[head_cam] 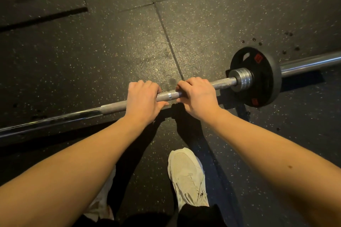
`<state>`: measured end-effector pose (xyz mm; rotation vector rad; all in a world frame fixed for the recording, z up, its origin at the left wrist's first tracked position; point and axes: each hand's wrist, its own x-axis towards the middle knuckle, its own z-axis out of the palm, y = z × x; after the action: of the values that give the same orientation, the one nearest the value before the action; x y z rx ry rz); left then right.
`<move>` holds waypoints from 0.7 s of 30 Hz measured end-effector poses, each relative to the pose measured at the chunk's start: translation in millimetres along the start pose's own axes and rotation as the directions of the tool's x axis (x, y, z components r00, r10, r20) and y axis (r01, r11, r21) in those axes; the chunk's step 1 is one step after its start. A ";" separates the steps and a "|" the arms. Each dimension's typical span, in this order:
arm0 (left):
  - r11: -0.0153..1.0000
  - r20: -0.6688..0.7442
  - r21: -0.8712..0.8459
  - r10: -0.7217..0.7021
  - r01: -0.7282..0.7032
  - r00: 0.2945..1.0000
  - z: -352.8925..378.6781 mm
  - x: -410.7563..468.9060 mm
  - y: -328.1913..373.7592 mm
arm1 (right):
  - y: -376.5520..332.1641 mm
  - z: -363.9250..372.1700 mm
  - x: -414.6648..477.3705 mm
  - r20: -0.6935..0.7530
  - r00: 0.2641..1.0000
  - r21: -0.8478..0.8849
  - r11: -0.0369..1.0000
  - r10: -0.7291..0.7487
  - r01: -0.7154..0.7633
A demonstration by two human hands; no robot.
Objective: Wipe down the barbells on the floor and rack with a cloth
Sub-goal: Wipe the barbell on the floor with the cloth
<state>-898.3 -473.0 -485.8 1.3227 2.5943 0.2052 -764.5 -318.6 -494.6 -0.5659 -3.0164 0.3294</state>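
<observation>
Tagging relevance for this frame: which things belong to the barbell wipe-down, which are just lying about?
Job: barbell, left hand and right hand gripping it; no cloth visible.
Just there: weight plate on the bar, white shoe, rubber floor.

One wide-angle view, from the person's head, looks almost straight down at the floor (110,51). The left forearm (83,153) and right forearm (267,145) reach in from the bottom corners, close to the lens; the barbell (114,106) crosses mid-frame farther off, a shoe (186,175) below it.
</observation>
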 end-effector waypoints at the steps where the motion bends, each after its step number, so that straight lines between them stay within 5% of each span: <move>1: 1.000 0.002 0.006 0.009 -0.009 1.000 -0.6 0.9 -0.8 | 1.6 -2.9 2.6 0.033 0.999 0.002 1.000 -0.007 0.007; 5: 0.999 0.043 -0.029 0.041 -0.039 0.998 -3.8 3.6 -5.5 | 3.0 -23.6 25.5 0.293 0.954 0.053 0.996 0.058 -0.077; 9: 0.997 0.171 -0.043 0.067 -0.061 0.983 -11.3 15.1 -8.2 | 6.3 -41.0 61.6 0.597 0.795 0.121 0.968 0.107 -0.221; 15: 0.973 0.396 -0.230 0.060 0.036 0.916 -16.9 32.5 -17.0 | 11.6 -47.4 89.8 0.780 0.619 0.177 0.918 0.090 -0.356; 18: 0.970 0.400 -0.244 0.081 0.020 0.913 -20.6 35.0 -17.7 | 6.0 -52.3 75.5 0.682 0.722 0.214 0.913 0.115 -0.347; 21: 0.987 0.309 -0.156 0.075 -0.027 0.948 -14.3 24.2 -15.1 | 5.2 -50.1 29.1 0.331 0.919 0.391 0.856 0.212 -0.338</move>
<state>-927.6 -462.6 -478.6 1.2557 2.2359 0.1781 -785.0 -293.3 -446.5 -0.9780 -2.9376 1.1704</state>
